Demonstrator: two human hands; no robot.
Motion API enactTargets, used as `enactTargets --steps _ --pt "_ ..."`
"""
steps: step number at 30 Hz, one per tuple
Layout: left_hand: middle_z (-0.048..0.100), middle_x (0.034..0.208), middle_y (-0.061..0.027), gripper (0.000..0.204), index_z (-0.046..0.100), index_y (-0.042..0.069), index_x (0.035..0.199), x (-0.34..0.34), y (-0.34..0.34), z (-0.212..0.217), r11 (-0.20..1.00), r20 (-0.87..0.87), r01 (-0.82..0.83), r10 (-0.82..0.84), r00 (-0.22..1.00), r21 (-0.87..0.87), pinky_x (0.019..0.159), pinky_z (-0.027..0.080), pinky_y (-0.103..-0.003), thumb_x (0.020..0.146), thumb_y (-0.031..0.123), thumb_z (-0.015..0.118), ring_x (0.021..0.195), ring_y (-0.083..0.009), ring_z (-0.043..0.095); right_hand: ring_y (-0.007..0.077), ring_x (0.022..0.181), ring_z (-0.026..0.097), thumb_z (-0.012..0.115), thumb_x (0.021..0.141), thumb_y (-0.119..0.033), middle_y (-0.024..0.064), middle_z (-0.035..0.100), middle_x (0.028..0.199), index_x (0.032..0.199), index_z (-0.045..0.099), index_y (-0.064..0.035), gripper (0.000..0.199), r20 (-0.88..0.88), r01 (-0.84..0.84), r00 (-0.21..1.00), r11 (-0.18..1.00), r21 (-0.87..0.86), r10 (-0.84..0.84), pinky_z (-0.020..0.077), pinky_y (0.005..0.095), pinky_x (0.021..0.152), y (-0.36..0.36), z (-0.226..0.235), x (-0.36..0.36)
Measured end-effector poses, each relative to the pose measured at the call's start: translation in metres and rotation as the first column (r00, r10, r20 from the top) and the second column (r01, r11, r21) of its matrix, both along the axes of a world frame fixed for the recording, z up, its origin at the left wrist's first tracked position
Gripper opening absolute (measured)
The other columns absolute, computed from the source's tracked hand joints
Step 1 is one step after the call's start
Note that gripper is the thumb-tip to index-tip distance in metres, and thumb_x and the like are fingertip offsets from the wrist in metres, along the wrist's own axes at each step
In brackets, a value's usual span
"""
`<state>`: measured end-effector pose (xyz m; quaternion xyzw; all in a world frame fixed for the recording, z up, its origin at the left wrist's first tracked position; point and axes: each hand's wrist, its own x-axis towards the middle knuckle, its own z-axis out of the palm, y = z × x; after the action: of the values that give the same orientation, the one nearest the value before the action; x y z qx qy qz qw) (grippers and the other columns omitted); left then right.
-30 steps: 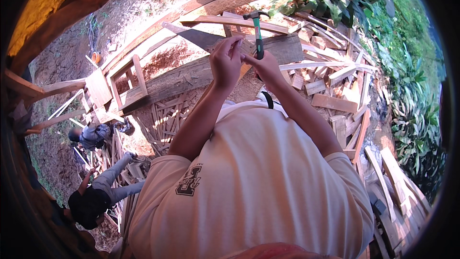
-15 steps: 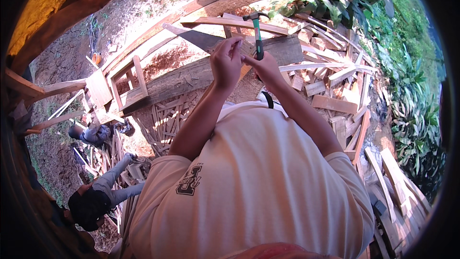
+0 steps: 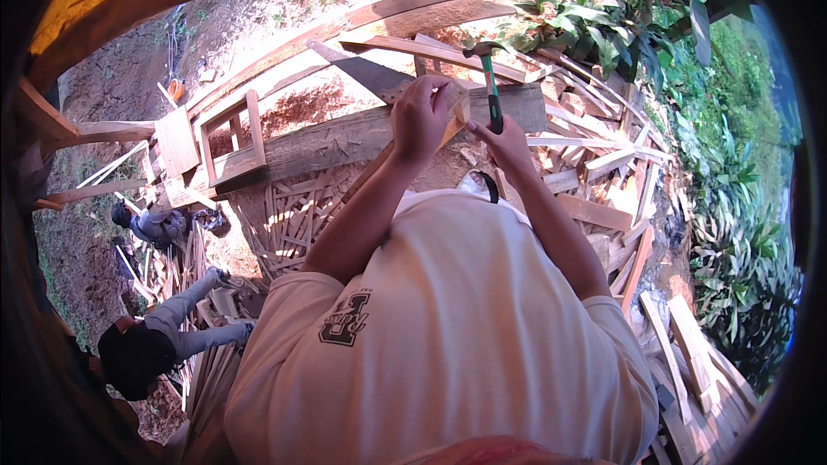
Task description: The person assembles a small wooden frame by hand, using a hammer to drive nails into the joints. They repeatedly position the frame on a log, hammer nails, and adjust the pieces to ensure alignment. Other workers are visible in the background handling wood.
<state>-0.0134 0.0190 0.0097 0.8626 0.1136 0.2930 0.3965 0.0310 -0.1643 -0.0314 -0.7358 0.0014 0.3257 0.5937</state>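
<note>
Both hands curled, R rnd hammer

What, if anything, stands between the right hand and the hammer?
Nothing visible does: the right hand holds the hammer by the lower end of its handle, with no other thing showing between them.

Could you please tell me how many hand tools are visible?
2: a claw hammer in the right hand and a handsaw showing beyond the left hand. Others may be hidden.
</note>
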Motion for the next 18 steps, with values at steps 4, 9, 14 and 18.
enactTargets --steps 4,9,14,18 --pt "0.074 0.090 -0.0128 0.009 0.071 0.003 0.097 0.002 0.000 -0.005 0.998 -0.013 -0.038 0.038 0.999 -0.057 0.070 0.057 -0.038 0.093 0.010 0.071 0.079 -0.0288 0.073 0.0048 0.047 0.046 0.084 0.087 -0.044 -0.0043 0.051 0.063 0.088 0.054 -0.0088 0.046 0.169 -0.021 0.985 0.996 -0.087 0.035 0.0368 0.0249 0.043 -0.034 0.014 -0.006" --pt "0.076 0.091 -0.0141 0.014 0.075 0.001 0.100 0.003 -0.003 -0.009 0.997 -0.071 -0.051 0.047 0.996 -0.051 0.070 0.058 -0.035 0.096 0.014 0.071 0.076 -0.0242 0.074 0.0200 0.056 0.053 0.065 0.102 -0.030 0.0088 0.055 0.065 0.094 0.058 -0.0010 0.031 0.323 -0.013 0.941 0.960 -0.278 0.106 0.0399 0.0372 0.053 -0.062 0.064 -0.016" --pt "0.075 0.086 -0.0134 0.011 0.075 0.003 0.093 0.005 -0.002 -0.009 0.994 -0.049 -0.071 0.067 0.997 -0.082 0.068 0.056 -0.038 0.092 0.014 0.073 0.075 -0.0267 0.074 0.0400 0.060 0.058 0.059 0.103 -0.022 0.0230 0.059 0.067 0.095 0.057 0.0027 0.026 0.405 -0.067 0.882 0.916 -0.397 0.240 0.0418 0.0476 0.058 -0.060 0.121 -0.032" --pt "0.075 0.083 -0.0140 0.013 0.075 0.003 0.090 0.005 -0.002 -0.009 0.978 -0.094 -0.096 0.080 0.992 -0.184 0.067 0.055 -0.039 0.092 0.016 0.074 0.073 -0.0288 0.073 0.0411 0.058 0.059 0.061 0.102 -0.021 0.0236 0.059 0.065 0.093 0.057 0.0036 0.026 0.409 -0.093 0.866 0.895 -0.437 0.289 0.0415 0.0483 0.057 -0.059 0.129 -0.038"
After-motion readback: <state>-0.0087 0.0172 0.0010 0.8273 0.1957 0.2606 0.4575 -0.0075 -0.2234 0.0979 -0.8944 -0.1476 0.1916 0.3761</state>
